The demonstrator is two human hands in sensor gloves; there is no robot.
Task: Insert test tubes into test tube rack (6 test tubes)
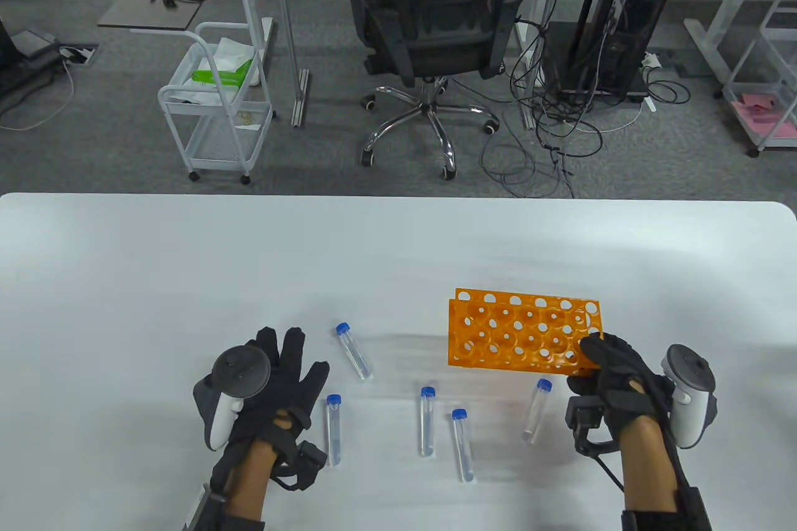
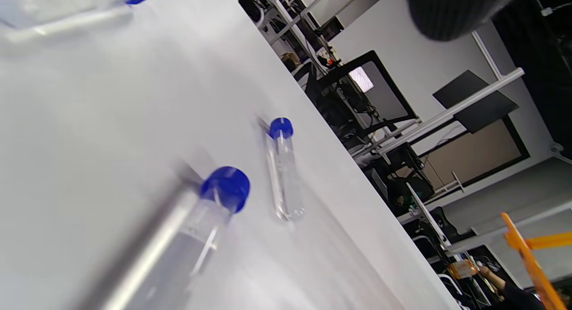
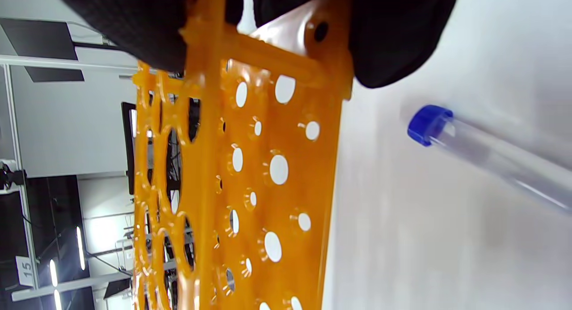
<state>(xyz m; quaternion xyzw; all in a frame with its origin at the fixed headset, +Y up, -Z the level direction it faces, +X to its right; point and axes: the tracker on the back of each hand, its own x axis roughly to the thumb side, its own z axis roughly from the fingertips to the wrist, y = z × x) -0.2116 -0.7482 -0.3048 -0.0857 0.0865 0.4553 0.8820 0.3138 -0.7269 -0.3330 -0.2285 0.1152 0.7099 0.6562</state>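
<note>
1. Right hand [image 1: 613,378] clamped on the near right corner of the orange rack [image 1: 520,332]; in the right wrist view, gloved fingers [image 3: 393,37] wrapped over the rack's end wall [image 3: 286,167], thumb side on the opposite face.
2. Rack sitting at about 3 o'clock on the white table [image 1: 187,282], every hole empty, long axis running 9 to 3 o'clock.
3. Left hand [image 1: 274,381] flat and spread wide above the table at about 7 o'clock, holding nothing.
4. Nearest tube to the left hand [image 1: 333,428]: just beside the fingers at their 4 o'clock, blue cap toward 12, long axis 12 to 6. Probably the first pick for that hand.
5. Second tube [image 1: 353,349] lying at the left hand's 1 o'clock, cap toward 11, body slanting to 5.
6. Two more near table centre: one [image 1: 426,421] upright along 12 to 6, another [image 1: 462,444] just right of it, cap also toward 12.
7. Fifth tube [image 1: 535,409] just beside the right hand at its 9 o'clock, cap toward 1, close under the rack's near edge; seen also in the right wrist view [image 3: 491,162].
8. Only five tubes visible; no sixth to be found in any view.
9. Nothing between the left hand and its nearest tube; carrying it to the rack likely means passing over the centre tubes.
</note>
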